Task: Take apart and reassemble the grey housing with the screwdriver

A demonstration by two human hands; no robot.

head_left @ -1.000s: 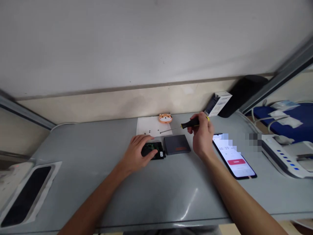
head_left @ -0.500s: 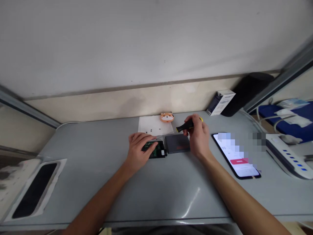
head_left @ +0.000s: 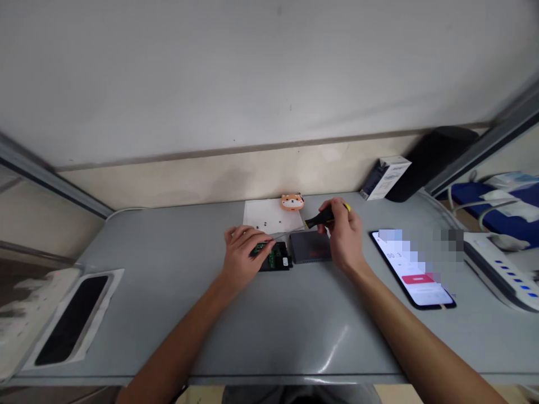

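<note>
My right hand [head_left: 346, 238] is closed round the black-and-yellow handle of a screwdriver [head_left: 320, 216]. Its thin shaft points left, with the tip close to the fingertips of my left hand [head_left: 246, 257]. Those fingers are bent over a green circuit board [head_left: 272, 259] and appear to pinch its left part, which looks slightly tilted. Under the board is a black casing half [head_left: 275, 268], partly covered by my left hand. Just to the right lies a dark grey flat case [head_left: 309, 247] with red lettering, beside my right hand.
Behind my hands, a white paper sheet [head_left: 261, 212] carries several tiny dark screws and an orange animal-face case [head_left: 292, 202]. A lit phone [head_left: 415, 272] and a power strip [head_left: 499, 269] lie to the right. A small box [head_left: 385, 177] stands near a black cylinder [head_left: 432, 163]. Another dark phone-like slab [head_left: 73, 320] lies left.
The view has shifted a little, moving everything slightly right. The board's left part under my left fingers now looks more tilted. My right hand keeps its grip on the screwdriver.
</note>
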